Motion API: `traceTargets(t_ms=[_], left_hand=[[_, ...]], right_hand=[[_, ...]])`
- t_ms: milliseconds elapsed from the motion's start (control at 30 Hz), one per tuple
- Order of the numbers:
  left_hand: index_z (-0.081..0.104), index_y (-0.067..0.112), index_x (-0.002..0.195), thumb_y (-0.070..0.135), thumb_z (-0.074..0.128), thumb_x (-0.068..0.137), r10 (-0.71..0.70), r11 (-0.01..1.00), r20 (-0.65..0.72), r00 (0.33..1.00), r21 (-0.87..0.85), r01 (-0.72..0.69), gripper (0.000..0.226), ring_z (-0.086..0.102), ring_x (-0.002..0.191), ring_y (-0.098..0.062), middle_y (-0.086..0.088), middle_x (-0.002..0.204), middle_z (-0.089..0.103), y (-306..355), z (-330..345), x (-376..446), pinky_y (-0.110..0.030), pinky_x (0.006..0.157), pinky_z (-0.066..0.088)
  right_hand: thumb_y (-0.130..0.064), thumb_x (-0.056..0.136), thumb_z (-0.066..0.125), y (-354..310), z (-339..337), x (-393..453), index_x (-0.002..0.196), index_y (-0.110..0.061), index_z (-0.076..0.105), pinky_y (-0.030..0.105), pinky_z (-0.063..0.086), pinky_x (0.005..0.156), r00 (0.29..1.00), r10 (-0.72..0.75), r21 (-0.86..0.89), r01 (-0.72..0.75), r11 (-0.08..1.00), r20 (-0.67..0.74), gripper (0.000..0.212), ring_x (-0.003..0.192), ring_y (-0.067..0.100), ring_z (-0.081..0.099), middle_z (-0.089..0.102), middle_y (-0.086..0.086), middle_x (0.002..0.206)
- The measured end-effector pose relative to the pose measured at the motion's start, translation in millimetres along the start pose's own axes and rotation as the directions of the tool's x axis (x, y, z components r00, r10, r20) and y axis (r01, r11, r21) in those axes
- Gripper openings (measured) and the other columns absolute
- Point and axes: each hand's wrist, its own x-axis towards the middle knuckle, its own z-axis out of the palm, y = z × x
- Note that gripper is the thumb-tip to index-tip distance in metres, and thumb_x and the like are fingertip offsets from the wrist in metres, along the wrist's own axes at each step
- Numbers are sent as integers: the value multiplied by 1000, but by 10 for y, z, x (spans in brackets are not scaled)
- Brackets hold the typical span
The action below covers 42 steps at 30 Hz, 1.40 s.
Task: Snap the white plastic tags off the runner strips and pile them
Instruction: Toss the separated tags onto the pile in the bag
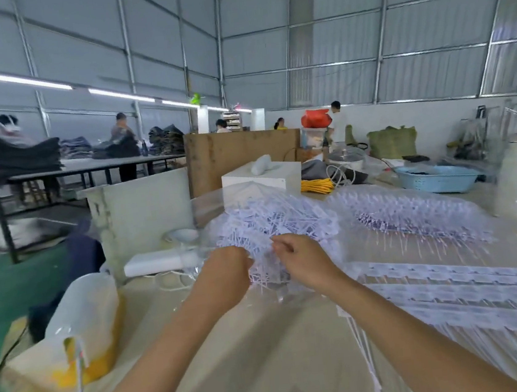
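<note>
Working both hands into tangled heap of white plastic tags [273,223] mid-counter [269,355]. Left hand [224,274] fingers curled, hidden in heap; right hand [303,258] fingers pinching tags. Tags likely light, springy, snag-prone; runner strips [461,295] lie right, thin, brittle-looking. Best pinch close to joint.

No text, label, brand, number or sign is showing clearly enough to read. The white tags [273,223] piled on the tabletop [269,355] are appearing blank through the motion blur, and the runner strips [475,297] toward the right edge are showing only faint blurred marks, too small to make out.
</note>
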Motion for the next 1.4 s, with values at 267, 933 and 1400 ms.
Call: traceTargets(t_ms=[267, 933, 1400], left_hand=[[55, -1, 107, -1, 41, 93, -6, 995, 89, 996, 103, -3, 19, 53, 105, -30, -16, 92, 44, 153, 505, 899, -30, 83, 43], [61, 12, 113, 17, 52, 77, 50, 955, -157, 986, 296, -2, 37, 41, 112, -29, -8, 122, 47, 506, 561, 519, -39, 92, 33], [66, 15, 106, 13, 50, 92, 487, 873, 366, 793, -175, -456, 21, 56, 107, -21, -3, 112, 61, 1840, 920, 223, -34, 93, 45]], right_hand=[[-5, 95, 42, 525, -289, 409, 149, -5, 20, 25, 35, 97, 966, 260, -252, -254, 934, -8, 58, 143, 24, 21, 2, 6, 160], [-14, 94, 52, 744, -593, -170, 124, -8, 60, 17, 33, 97, 999, -17, -348, 4, 938, -34, 31, 120, 22, 53, 59, 8, 130], [-8, 86, 59, 1773, -2156, -1624, 94, -2, 73, 17, 40, 75, 910, 357, -483, -414, 771, -210, 17, 92, 23, 64, 71, 12, 97]])
